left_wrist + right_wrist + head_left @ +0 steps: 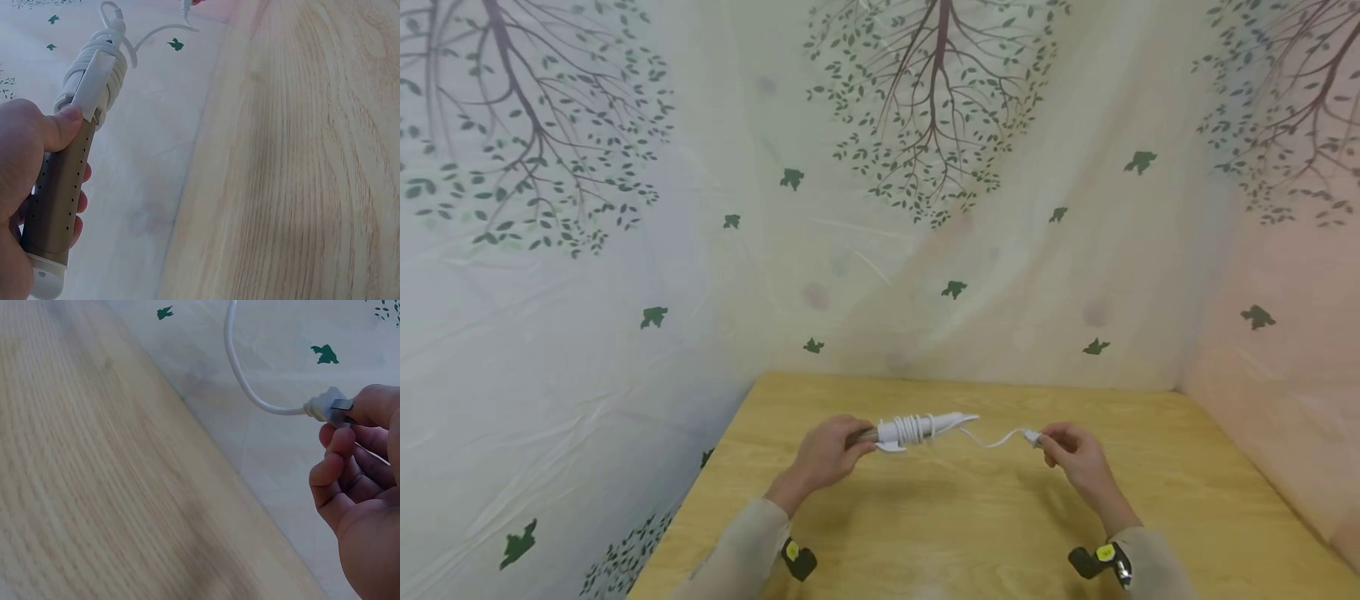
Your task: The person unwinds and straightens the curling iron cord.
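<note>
Iron (80,140), one: brown perforated barrel, white handle and end cap; raised above the tabletop (940,533), left of its middle, nearer the far edge and roughly parallel to it, handle towards the right edge.
Cord (240,378), white: wound in several turns round the handle; loose length slack between iron and plug.
Plug (326,405), white, flat metal pins; in the air above the tabletop, right of its middle.
Left hand (829,452): wrapped round the barrel, thumb by the handle.
Right hand (1078,462): pinches the plug between thumb and fingertips; well apart from the left hand.
Sheet (880,325), pale, printed with trees and green birds: beyond the far edge.
</note>
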Action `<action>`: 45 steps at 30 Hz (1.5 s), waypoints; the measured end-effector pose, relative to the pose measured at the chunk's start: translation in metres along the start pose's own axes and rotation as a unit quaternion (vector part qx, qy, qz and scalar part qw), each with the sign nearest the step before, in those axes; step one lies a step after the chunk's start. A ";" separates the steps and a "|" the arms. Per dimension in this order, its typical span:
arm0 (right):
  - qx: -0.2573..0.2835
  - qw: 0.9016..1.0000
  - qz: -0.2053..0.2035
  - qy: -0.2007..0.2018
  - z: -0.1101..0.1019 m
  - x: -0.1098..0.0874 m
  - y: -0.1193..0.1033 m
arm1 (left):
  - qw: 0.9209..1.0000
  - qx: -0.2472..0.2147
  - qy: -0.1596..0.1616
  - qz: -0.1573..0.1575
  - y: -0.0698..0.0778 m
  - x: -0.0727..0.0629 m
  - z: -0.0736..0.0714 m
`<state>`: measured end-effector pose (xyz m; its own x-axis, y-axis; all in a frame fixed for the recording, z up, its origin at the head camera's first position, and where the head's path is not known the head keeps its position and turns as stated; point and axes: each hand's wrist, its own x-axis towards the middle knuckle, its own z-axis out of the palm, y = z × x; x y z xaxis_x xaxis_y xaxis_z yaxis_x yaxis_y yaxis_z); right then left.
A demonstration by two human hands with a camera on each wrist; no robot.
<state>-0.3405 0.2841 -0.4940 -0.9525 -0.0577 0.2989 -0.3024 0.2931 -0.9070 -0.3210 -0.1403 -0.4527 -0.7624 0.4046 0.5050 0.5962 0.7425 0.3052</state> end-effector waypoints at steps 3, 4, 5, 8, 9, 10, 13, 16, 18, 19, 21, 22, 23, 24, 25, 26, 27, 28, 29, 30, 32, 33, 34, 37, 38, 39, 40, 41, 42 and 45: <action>0.004 0.999 -0.019 -0.028 0.000 -0.002 0.004 | 1.000 -0.002 -0.001 -0.011 0.000 0.001 -0.002; 0.007 0.999 -0.021 -0.033 0.001 -0.002 0.005 | 1.000 -0.002 0.000 -0.013 0.000 0.002 -0.003; 0.009 0.999 -0.024 -0.040 0.000 -0.003 0.005 | 1.000 0.000 0.001 -0.014 0.000 0.003 -0.004; 0.003 0.998 -0.026 -0.064 0.000 -0.005 0.008 | 1.000 0.007 0.009 -0.011 -0.001 0.006 -0.007; 0.001 0.997 -0.023 -0.071 0.000 -0.006 0.008 | 1.000 0.008 0.010 -0.011 -0.001 0.007 -0.008; 0.000 0.997 -0.020 -0.079 0.000 -0.007 0.009 | 1.000 0.009 0.013 -0.010 -0.002 0.008 -0.009; -0.010 0.994 -0.010 -0.113 0.001 -0.009 0.010 | 1.000 0.011 0.022 -0.012 -0.003 0.009 -0.011; -0.013 0.988 -0.003 -0.155 0.001 -0.010 0.009 | 0.999 0.011 0.032 -0.015 -0.004 0.010 -0.013; -0.012 0.984 0.001 -0.179 0.000 -0.010 0.009 | 0.999 0.013 0.033 -0.017 -0.005 0.011 -0.013; -0.012 0.982 0.003 -0.187 0.000 -0.010 0.009 | 0.999 0.014 0.031 -0.018 -0.005 0.012 -0.013; -0.014 0.981 0.007 -0.195 -0.002 -0.010 0.010 | 0.999 0.013 0.023 -0.021 -0.005 0.012 -0.012; -0.015 0.980 0.012 -0.196 -0.002 -0.011 0.011 | 1.000 0.013 0.017 -0.023 -0.005 0.012 -0.011; -0.018 0.980 0.018 -0.196 -0.003 -0.011 0.012 | 1.000 0.011 0.011 -0.026 -0.005 0.011 -0.010; -0.023 0.980 0.024 -0.196 -0.004 -0.011 0.013 | 0.999 0.009 0.006 -0.030 -0.005 0.011 -0.010; -0.027 0.980 0.032 -0.196 -0.005 -0.012 0.014 | 0.999 0.006 0.004 -0.031 -0.004 0.010 -0.009; -0.032 0.980 0.041 -0.192 -0.006 -0.012 0.015 | 1.000 0.004 0.003 -0.031 -0.004 0.010 -0.009; -0.039 0.980 0.050 -0.187 -0.006 -0.013 0.015 | 1.000 0.003 0.004 -0.030 -0.003 0.009 -0.008; -0.046 0.981 0.054 -0.182 -0.007 -0.013 0.015 | 1.000 0.004 0.003 -0.030 -0.003 0.009 -0.008; -0.053 0.981 0.057 -0.177 -0.008 -0.013 0.014 | 1.000 0.004 0.005 -0.028 -0.002 0.009 -0.008; -0.057 0.982 0.061 -0.168 -0.008 -0.014 0.014 | 1.000 0.006 0.006 -0.026 -0.002 0.009 -0.008; -0.063 0.984 0.062 -0.153 -0.008 -0.014 0.010 | 1.000 0.008 0.008 -0.022 -0.001 0.008 -0.008; -0.063 0.985 0.061 -0.147 -0.007 -0.014 0.008 | 1.000 0.009 0.008 -0.022 -0.001 0.008 -0.008; -0.064 0.986 0.058 -0.141 -0.006 -0.014 0.006 | 1.000 0.010 0.007 -0.023 -0.001 0.008 -0.009; -0.059 0.990 0.044 -0.123 0.000 -0.015 0.001 | 1.000 0.012 0.005 -0.022 0.000 0.008 -0.009; -0.056 0.991 0.038 -0.116 0.003 -0.014 -0.001 | 1.000 0.013 0.004 -0.022 -0.001 0.008 -0.009; -0.053 0.992 0.027 -0.109 0.006 -0.014 -0.003 | 1.000 0.014 0.004 -0.022 -0.001 0.008 -0.010; -0.052 0.993 0.016 -0.102 0.009 -0.014 -0.004 | 1.000 0.015 0.004 -0.022 -0.001 0.007 -0.010; -0.049 0.994 0.005 -0.095 0.012 -0.013 -0.007 | 1.000 0.015 0.003 -0.023 -0.001 0.007 -0.011; -0.045 0.995 -0.006 -0.087 0.016 -0.013 -0.009 | 1.000 0.015 0.003 -0.024 0.000 0.007 -0.011; -0.032 0.996 -0.046 -0.072 0.026 -0.011 -0.017 | 1.000 0.016 0.001 -0.026 0.001 0.006 -0.013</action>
<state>-0.3260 0.2549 -0.4891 -0.9178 -0.2220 0.3291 -0.3892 0.3401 -0.8561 -0.3223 -0.1442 -0.4388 -0.7911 0.3645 0.4913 0.5480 0.7791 0.3045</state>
